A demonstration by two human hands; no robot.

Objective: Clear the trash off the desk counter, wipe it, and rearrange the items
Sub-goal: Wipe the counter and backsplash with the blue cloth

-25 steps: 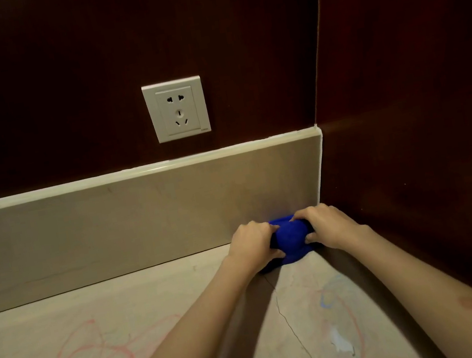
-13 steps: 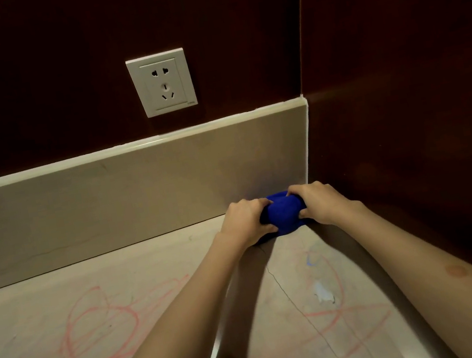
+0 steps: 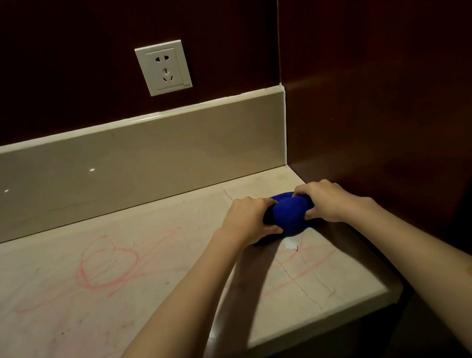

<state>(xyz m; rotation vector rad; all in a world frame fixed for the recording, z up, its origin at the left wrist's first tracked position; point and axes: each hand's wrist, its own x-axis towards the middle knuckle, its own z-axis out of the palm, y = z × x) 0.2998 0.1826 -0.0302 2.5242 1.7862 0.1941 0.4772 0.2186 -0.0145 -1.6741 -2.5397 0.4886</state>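
A bunched blue cloth lies on the pale marble counter near its right end. My left hand grips the cloth's left side and my right hand grips its right side, fingers curled over it. Both press it onto the counter. Red crayon scribbles mark the counter to the left, and more red lines run just in front of the cloth. A small white smear sits at the cloth's near edge.
A beige backsplash runs along the back. Above it a white wall socket sits in dark wood panelling. A dark wood side wall closes off the right end. The counter's front edge drops off near my arms.
Both hands have pulled the blue cloth back from the rear corner toward me along the counter. The counter behind the cloth, near the corner, is now uncovered.
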